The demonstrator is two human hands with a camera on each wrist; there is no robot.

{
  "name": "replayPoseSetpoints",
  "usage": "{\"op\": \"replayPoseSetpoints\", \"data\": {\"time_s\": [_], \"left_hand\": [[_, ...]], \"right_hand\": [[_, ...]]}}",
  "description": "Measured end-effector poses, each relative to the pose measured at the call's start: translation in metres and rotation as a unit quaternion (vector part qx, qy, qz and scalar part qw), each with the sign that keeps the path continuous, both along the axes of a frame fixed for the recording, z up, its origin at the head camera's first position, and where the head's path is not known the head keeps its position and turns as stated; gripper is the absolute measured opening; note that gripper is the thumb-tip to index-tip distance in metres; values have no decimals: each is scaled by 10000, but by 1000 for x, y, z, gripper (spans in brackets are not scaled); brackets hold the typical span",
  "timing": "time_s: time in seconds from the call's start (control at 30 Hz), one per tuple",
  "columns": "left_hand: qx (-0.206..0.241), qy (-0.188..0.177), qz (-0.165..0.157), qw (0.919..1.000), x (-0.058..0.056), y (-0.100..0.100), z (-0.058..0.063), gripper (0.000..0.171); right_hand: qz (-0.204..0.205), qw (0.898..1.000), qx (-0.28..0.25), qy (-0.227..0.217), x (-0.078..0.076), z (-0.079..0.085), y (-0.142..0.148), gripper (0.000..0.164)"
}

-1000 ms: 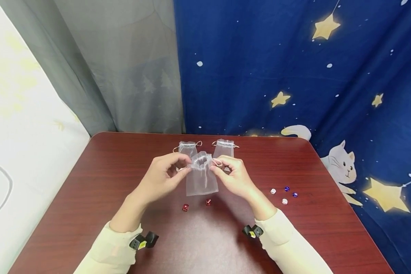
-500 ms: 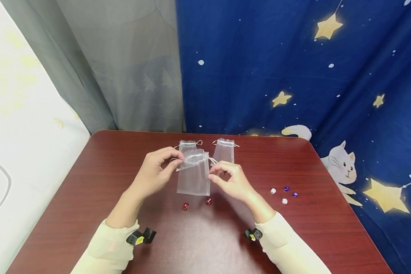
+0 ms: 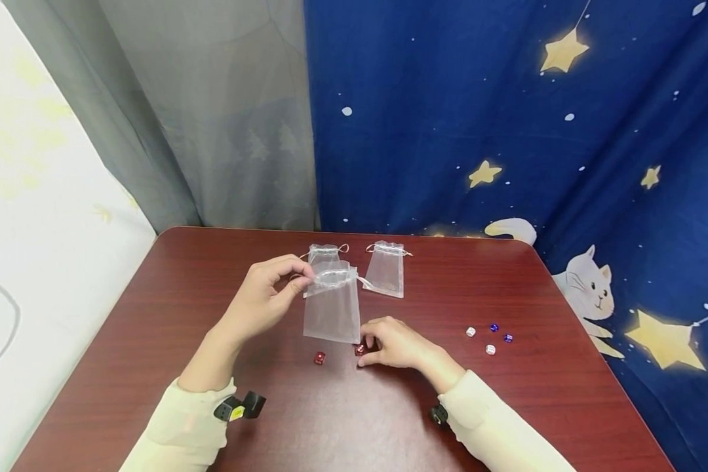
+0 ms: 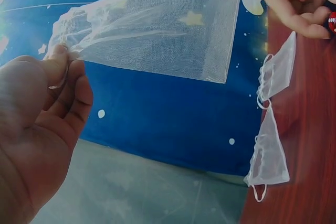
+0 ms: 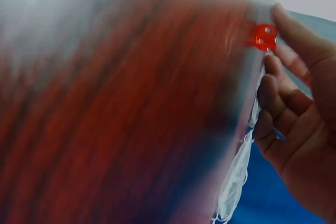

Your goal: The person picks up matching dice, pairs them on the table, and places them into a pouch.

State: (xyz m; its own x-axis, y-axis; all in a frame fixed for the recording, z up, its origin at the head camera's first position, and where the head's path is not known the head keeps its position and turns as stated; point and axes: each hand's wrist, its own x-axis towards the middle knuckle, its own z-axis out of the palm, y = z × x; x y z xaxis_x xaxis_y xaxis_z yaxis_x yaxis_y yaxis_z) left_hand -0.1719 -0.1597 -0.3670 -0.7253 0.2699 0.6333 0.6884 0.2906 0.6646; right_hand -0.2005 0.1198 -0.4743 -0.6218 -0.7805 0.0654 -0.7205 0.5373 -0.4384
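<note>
Between thumb and fingers, my left hand (image 3: 271,288) pinches the rim of a sheer white drawstring pouch (image 3: 332,308). The pouch hangs above the table with its mouth partly spread, as the left wrist view also shows it (image 4: 157,30). My right hand (image 3: 398,344) is low over the table, thumb and fingers apart on either side of a red die (image 3: 360,350). In the right wrist view that die (image 5: 265,37) sits near the thumb and fingertips; firm contact is not visible. A second red die (image 3: 320,358) lies to the left.
Two more sheer pouches lie behind: one (image 3: 324,252) partly covered by the held pouch, the other (image 3: 386,269) to its right. On the table's right are white dice (image 3: 490,349) and blue dice (image 3: 494,327). Curtains (image 3: 425,131) hang behind the brown table (image 3: 212,249).
My right hand has let go of the pouch's rim and moved down to the red die. The left hand, still pinching the pouch, has shifted slightly left.
</note>
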Motion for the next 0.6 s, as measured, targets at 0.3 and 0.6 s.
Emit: {"op": "replayPoseSetpoints", "data": {"time_s": [0.3, 0.6], "left_hand": [[-27, 12, 31, 10000, 2, -1, -2, 21], [-88, -59, 78, 9999, 2, -2, -3, 21]], "right_hand": [[144, 9994, 263, 171, 2, -1, -3, 22], [153, 9998, 95, 95, 1, -2, -2, 15]]}}
